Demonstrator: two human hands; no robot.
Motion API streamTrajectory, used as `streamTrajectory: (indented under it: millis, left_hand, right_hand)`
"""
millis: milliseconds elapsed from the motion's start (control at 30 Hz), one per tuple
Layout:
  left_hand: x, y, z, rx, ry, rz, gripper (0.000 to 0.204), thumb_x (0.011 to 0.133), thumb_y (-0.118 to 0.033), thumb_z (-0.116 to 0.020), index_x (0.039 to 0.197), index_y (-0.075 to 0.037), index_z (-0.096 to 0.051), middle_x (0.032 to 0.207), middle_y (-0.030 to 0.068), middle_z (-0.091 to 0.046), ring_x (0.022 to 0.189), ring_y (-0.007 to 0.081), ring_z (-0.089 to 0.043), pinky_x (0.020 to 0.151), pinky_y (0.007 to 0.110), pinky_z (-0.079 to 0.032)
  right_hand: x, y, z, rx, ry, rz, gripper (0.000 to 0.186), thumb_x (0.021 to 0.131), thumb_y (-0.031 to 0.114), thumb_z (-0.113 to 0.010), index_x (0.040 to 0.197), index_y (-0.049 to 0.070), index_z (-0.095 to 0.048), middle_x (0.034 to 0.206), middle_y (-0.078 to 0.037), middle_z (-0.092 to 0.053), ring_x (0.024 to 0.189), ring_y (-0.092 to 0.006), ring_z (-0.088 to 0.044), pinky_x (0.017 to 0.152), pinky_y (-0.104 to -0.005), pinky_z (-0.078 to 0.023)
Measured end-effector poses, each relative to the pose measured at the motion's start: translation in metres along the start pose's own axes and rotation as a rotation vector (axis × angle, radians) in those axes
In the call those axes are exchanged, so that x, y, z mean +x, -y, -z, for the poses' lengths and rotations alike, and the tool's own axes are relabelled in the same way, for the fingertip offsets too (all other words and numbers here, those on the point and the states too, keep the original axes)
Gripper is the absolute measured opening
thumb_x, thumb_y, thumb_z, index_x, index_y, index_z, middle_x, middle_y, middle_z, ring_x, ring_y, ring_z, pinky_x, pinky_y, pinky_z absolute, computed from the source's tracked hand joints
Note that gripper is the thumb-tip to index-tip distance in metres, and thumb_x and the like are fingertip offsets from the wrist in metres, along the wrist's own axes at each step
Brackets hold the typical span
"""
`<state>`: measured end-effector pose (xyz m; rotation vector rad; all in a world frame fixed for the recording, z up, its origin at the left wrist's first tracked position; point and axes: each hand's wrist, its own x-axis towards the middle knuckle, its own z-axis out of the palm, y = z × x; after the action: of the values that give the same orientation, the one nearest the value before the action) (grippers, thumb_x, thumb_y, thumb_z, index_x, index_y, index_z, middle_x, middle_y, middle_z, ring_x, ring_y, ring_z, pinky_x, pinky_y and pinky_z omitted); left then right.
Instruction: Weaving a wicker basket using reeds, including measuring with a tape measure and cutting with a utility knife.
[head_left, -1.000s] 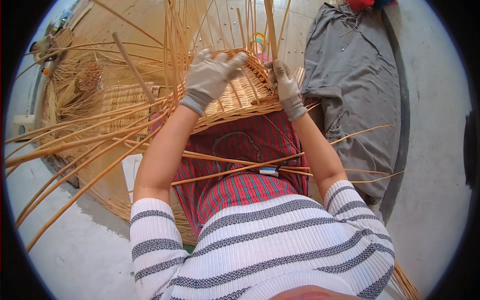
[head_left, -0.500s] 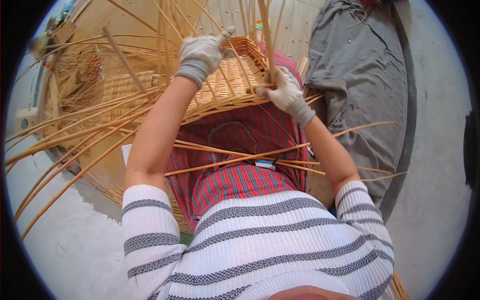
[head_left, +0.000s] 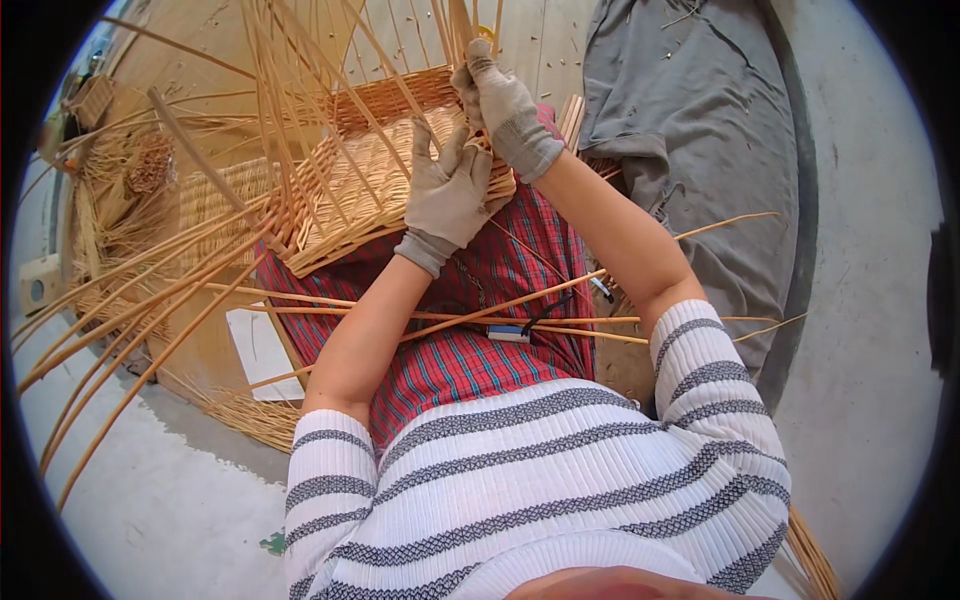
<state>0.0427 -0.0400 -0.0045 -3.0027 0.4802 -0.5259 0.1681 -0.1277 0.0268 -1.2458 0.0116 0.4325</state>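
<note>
A partly woven wicker basket (head_left: 345, 175), with long stakes (head_left: 320, 110) rising from it, rests on red plaid cloth (head_left: 330, 335) over my lap. My left hand (head_left: 445, 205), in a pale work glove, is bent at the basket's near right corner, fingers curled at the rim and stakes. My right hand (head_left: 505, 120), gloved too, is closed on upright stakes above the right side, higher than my left hand. Loose rods (head_left: 540, 292) cross the lap over a small blue-and-white object (head_left: 507, 331). What the left fingertips hold is partly hidden.
Grey cloth (head_left: 710, 200) lies on the right, a woven mat (head_left: 220, 200) and piles of fibre (head_left: 110, 220) on the left. A white sheet (head_left: 258, 350) lies beside my lap. Long rods (head_left: 130, 350) reach toward the lower left. A pale floor edge (head_left: 855, 300) borders the right.
My left hand has moved down and right to the near corner. My right hand has risen and shifted left along the stakes. The basket now appears further left in view.
</note>
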Motion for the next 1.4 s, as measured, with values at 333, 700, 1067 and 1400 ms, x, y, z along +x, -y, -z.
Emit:
streamTrajectory:
  millis: [333,700,1067,1400]
  left_hand:
    - [0.008,-0.001,0.021,-0.097,-0.048,-0.01,0.052,0.074,-0.047,-0.074,0.112,-0.014,-0.062,0.101,-0.0007,-0.061,0.129,0.0262,-0.05,0.117,0.066,-0.013]
    - [-0.012,0.045,0.054,-0.21,-0.403,-0.084,0.051,0.082,-0.034,-0.069,0.13,-0.017,-0.06,0.133,0.0119,-0.056,0.133,0.0338,-0.045,0.116,0.058,-0.027]
    - [0.01,0.11,0.068,-0.09,-0.441,-0.043,0.06,0.086,-0.046,-0.066,0.142,-0.035,-0.049,0.128,0.009,-0.058,0.13,0.0293,-0.047,0.096,0.044,-0.042]
    - [0.036,0.183,0.078,-0.228,-0.132,0.184,0.055,0.092,-0.037,-0.062,0.145,-0.033,-0.049,0.089,0.0079,-0.068,0.099,0.0329,-0.062,0.083,0.04,-0.047]
  right_hand:
    - [0.008,0.01,0.026,0.292,0.547,-0.104,0.056,0.095,0.066,-0.048,0.079,0.012,-0.054,0.058,0.004,-0.037,0.044,-0.0074,-0.029,0.039,-0.0241,-0.023]
    - [-0.021,-0.008,0.031,0.065,0.076,0.101,0.037,0.102,0.042,-0.05,0.105,0.007,-0.059,0.083,-0.001,-0.054,0.074,-0.0136,-0.053,0.07,-0.0289,-0.046]
    - [-0.047,-0.059,0.057,-0.58,0.047,0.285,0.057,0.086,0.019,-0.08,0.132,0.002,-0.051,0.118,-0.004,-0.057,0.104,-0.0179,-0.056,0.09,-0.032,-0.047]
    - [-0.052,-0.076,0.059,-0.337,0.063,0.277,0.046,0.085,0.004,-0.078,0.122,0.005,-0.052,0.103,0.001,-0.054,0.092,-0.0106,-0.055,0.084,-0.0254,-0.048]
